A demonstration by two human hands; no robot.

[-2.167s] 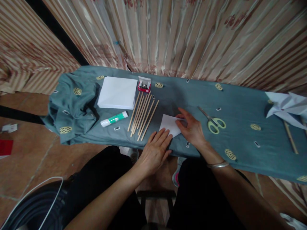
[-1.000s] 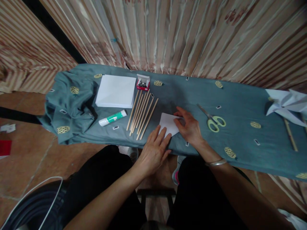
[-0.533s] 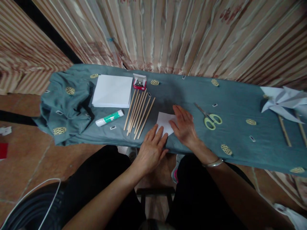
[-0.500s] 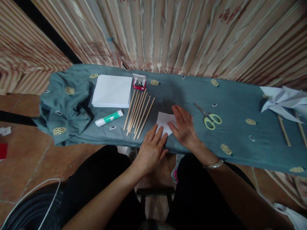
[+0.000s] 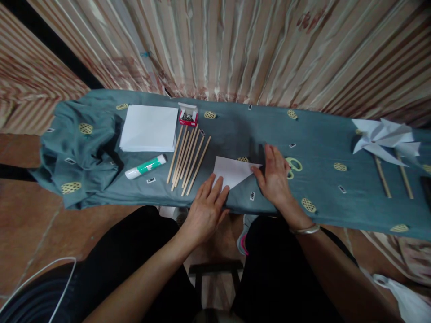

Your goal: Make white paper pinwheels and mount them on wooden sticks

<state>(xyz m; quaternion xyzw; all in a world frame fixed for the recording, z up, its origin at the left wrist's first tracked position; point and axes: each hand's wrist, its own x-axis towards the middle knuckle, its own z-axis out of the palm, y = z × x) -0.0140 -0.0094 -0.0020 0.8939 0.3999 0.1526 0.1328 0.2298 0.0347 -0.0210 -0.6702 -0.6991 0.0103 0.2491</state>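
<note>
A sheet of white paper [image 5: 232, 172], folded into a triangle, lies near the front edge of the cloth-covered table. My left hand [image 5: 206, 204] rests with its fingers stretched out flat on the paper's lower left part. At the pointed right corner, the thumb of my right hand [image 5: 274, 181] touches the paper, its other fingers extended upward and apart from the thumb. Scissors with light green handles [image 5: 295, 165] lie just beyond my right hand, which hides their blades.
Several wooden sticks [image 5: 188, 159] lie left of the paper, beside a glue stick [image 5: 146, 167]. Behind them are a stack of white paper [image 5: 150, 128] and a small red box of metal pins [image 5: 188, 115]. Paper pinwheels [image 5: 384, 137] on sticks lie at the far right.
My right hand has slid right along the paper to its pointed corner, uncovering the triangle and now covering the scissor blades. My left hand stays on the paper. The view has shifted slightly.
</note>
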